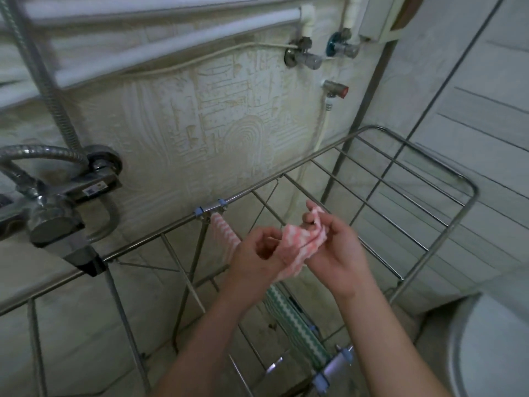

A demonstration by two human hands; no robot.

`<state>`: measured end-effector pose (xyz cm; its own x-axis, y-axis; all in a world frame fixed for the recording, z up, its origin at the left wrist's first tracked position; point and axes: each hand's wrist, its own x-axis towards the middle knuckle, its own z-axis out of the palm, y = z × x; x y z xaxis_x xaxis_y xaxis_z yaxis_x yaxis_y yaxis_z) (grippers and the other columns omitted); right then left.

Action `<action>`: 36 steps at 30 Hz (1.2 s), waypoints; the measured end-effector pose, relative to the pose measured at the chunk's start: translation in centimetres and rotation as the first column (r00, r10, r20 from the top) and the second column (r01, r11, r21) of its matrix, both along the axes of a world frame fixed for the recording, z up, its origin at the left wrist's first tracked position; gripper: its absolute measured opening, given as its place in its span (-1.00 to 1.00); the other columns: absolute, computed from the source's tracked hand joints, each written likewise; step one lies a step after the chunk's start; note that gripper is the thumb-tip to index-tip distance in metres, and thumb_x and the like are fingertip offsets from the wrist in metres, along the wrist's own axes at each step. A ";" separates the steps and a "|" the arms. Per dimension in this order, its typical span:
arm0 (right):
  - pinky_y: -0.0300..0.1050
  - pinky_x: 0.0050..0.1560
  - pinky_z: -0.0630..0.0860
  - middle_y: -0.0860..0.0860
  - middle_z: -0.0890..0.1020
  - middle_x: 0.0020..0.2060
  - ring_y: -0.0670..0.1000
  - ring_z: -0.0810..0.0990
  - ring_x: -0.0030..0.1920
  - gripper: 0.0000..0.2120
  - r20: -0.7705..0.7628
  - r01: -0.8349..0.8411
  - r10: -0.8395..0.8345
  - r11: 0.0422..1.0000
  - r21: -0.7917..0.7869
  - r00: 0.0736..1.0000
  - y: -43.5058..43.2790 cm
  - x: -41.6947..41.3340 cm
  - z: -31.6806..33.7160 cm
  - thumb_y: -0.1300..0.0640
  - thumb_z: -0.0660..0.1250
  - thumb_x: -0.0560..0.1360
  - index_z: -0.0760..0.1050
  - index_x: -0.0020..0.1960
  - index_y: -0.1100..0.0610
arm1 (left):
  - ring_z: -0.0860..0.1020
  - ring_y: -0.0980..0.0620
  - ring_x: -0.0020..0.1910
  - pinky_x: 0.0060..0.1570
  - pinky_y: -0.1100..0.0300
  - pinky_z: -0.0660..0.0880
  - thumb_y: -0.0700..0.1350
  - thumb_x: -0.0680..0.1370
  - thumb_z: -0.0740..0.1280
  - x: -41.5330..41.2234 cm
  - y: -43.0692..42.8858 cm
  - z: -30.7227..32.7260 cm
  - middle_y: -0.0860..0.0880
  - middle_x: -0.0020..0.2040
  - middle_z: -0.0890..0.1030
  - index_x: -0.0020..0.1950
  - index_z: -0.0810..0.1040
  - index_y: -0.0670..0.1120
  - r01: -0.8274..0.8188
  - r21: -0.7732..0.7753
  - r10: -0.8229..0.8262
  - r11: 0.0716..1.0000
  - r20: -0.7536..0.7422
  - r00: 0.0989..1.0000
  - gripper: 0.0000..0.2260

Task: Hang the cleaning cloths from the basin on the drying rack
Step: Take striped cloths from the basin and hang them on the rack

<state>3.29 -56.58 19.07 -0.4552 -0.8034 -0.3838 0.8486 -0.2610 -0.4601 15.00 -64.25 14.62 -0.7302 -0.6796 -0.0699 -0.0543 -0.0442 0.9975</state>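
A crumpled pink-and-white striped cloth (300, 242) is held over the metal drying rack (380, 213). My right hand (335, 242) pinches its upper end with curled fingers. My left hand (257, 253) has its fingers curled at the cloth's lower left edge, touching it. Another pink-striped cloth (226, 236) hangs from a rack rod behind my left hand. A green-and-white zigzag cloth (294, 328) hangs over a rod nearer to me, below my wrists. The basin is not in view.
A chrome shower mixer (57, 213) with a hose juts out at the left, close to the rack's far rail. Pipes and valves (306, 55) run along the tiled wall. A white rounded fixture (492, 345) sits at the lower right.
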 end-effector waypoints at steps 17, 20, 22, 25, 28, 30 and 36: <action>-0.17 -0.29 0.58 0.04 0.71 -0.18 -0.07 0.68 -0.28 -0.71 -0.856 0.376 0.134 0.857 0.353 0.500 5.3 2.5 3.3 0.17 0.44 0.45 0.60 0.16 0.05 | 0.53 0.04 -0.10 -0.09 0.18 0.51 0.22 0.38 0.42 1.8 3.0 4.0 0.11 -0.14 0.54 -0.12 0.50 0.06 0.003 -0.281 0.008 0.960 0.036 0.999 -0.72; -0.12 -0.27 0.58 0.09 0.68 -0.17 -0.01 0.67 -0.27 -0.79 -0.824 0.382 0.099 0.850 0.362 0.558 5.0 2.7 3.2 0.15 0.45 0.45 0.60 0.08 0.03 | 0.58 0.10 -0.15 -0.08 0.17 0.54 0.04 0.35 0.51 1.4 4.1 4.5 0.07 -0.20 0.61 -0.17 0.54 0.03 0.112 -0.351 -0.077 0.930 0.110 0.991 -0.80; -0.14 -0.33 0.59 0.10 0.63 -0.24 -0.02 0.61 -0.34 -0.82 -0.736 0.310 0.080 0.872 0.378 0.672 5.2 2.7 3.5 0.13 0.42 0.48 0.59 0.07 0.07 | 0.62 0.09 -0.20 -0.11 0.16 0.56 -0.15 0.37 0.52 1.3 3.7 5.0 0.05 -0.25 0.66 -0.24 0.61 0.01 0.103 -0.223 -0.089 0.969 0.071 0.993 -0.88; -0.21 -0.40 0.52 0.02 0.58 -0.35 -0.09 0.55 -0.41 -0.67 -0.648 0.143 0.173 0.903 0.404 0.742 6.2 2.1 4.0 -0.05 0.38 0.44 0.57 0.13 0.09 | 0.63 0.09 -0.23 -0.13 0.24 0.56 -0.30 0.41 0.45 1.8 2.6 5.6 0.01 -0.27 0.68 -0.23 0.64 -0.08 0.214 -0.055 -0.214 0.975 0.013 0.977 -0.87; -0.22 -0.30 0.54 -0.04 0.60 -0.38 -0.08 0.56 -0.38 -0.59 -0.658 -0.058 0.305 0.927 0.369 0.688 7.0 1.6 4.6 -0.06 0.38 0.36 0.59 0.14 0.12 | 0.54 0.10 -0.34 -0.30 0.26 0.48 -0.23 0.51 0.33 2.2 2.3 6.0 0.00 -0.31 0.62 -0.15 0.59 -0.12 0.263 0.128 -0.264 0.956 -0.009 0.965 -0.93; -0.20 -0.20 0.59 0.01 0.70 -0.27 -0.04 0.65 -0.27 -0.64 -0.718 -0.085 0.390 0.903 0.422 0.576 7.5 1.3 5.0 0.04 0.46 0.33 0.62 0.09 0.16 | 0.52 0.09 -0.37 -0.36 0.25 0.45 -0.14 0.52 0.32 2.3 2.2 6.2 -0.01 -0.29 0.62 -0.13 0.57 -0.07 0.210 0.228 -0.211 0.951 -0.020 0.977 -0.94; -0.17 -0.09 0.57 -0.05 0.71 -0.21 -0.10 0.66 -0.19 -0.93 -0.757 0.110 0.649 0.749 0.653 0.077 8.8 -0.2 5.5 0.11 0.49 0.41 0.69 -0.11 0.03 | 0.59 -0.13 -0.21 -0.13 0.01 0.55 -0.03 0.39 0.49 2.7 1.0 7.2 -0.24 -0.16 0.61 -0.12 0.60 -0.02 0.248 -0.090 -0.240 0.965 0.089 0.967 -0.85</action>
